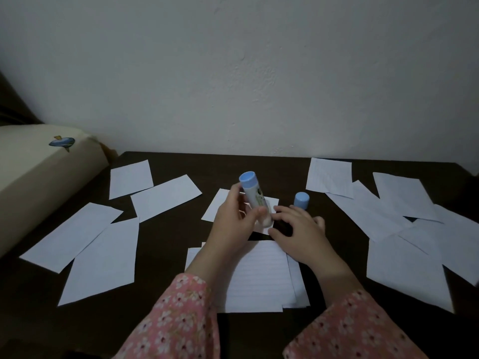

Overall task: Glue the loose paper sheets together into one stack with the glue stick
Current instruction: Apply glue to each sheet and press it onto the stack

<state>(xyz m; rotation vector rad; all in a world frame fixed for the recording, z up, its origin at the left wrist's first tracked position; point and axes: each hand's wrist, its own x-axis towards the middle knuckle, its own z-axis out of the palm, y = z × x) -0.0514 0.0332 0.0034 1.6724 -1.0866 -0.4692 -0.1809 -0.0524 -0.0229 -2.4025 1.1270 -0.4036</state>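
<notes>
Head view: the left hand point(233, 218) has its grip curled round the glue stick point(255, 200), tilted with its glue end down on a sheet point(220, 203) at mid-desk. The right hand point(298, 231) lies with fingers spread, holding nothing, its tips pressing that sheet's right edge. The cap point(301, 200) stands just beyond it. A small stack point(259, 278) lies near the front edge; loose sheets point(404, 224) are scattered toward both side edges. The likely risks: the thin sheet creasing or sliding under the stroke if the right fingers lift, and glue smearing onto the desk point(166, 244) past the paper's edge.

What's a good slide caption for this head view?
Left hand rubs uncapped glue stick on paper sheet.
</notes>
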